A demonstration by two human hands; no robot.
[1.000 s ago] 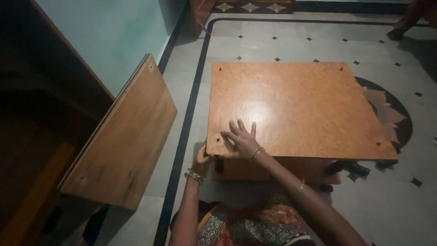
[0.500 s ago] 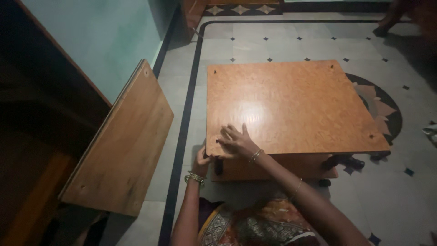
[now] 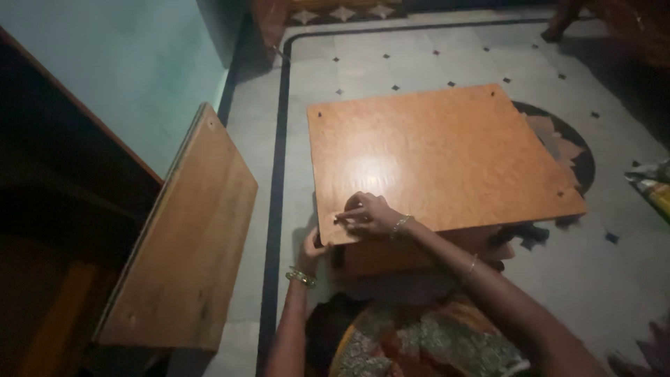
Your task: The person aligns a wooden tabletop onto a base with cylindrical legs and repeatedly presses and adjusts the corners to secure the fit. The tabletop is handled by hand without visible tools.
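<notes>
A square orange-brown board with small holes at its corners lies flat on a low wooden piece on the tiled floor. My right hand rests on the board's near left corner, fingertips pinched together at the corner hole. Whether they hold something small is too dark to tell. My left hand reaches up under that same corner and grips its edge from below, with the fingers hidden beneath the board. Both wrists wear bangles.
A second brown board leans against the green wall at the left. A dark open cabinet fills the far left. A patterned floor inlay lies beyond the board's right edge. Wooden furniture stands at the back.
My right hand's fingers, spread flat on the board before, have drawn together into a pinch at the corner. The view has shifted, and the left hand stays under the corner.
</notes>
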